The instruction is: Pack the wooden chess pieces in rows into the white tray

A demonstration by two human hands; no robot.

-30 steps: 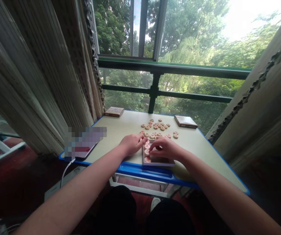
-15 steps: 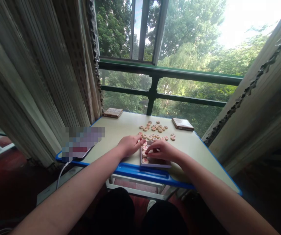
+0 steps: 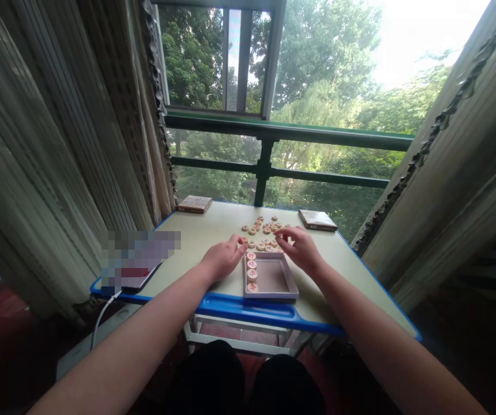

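Two bare hands are working here: the left hand [image 3: 224,257] is curling beside the tray's far left corner, fingertips at a red-marked disc [image 3: 243,241]; whether it's pinching that disc, I can't tell. Across from it, the right hand [image 3: 299,246] is bending thumb and fingers over the scattered discs [image 3: 267,230], its grasp hidden too. Between the forearms, an open tray [image 3: 274,278] is sitting by the table's [image 3: 196,237] near edge, four discs [image 3: 252,274] lining its left wall. These discs are looking light, stiff and hardly fragile, perhaps slippery on their faces, so the rim is offering the best hold. Farther out, flat boxes are occupying the far left [image 3: 194,204] and far right [image 3: 317,220] corners.
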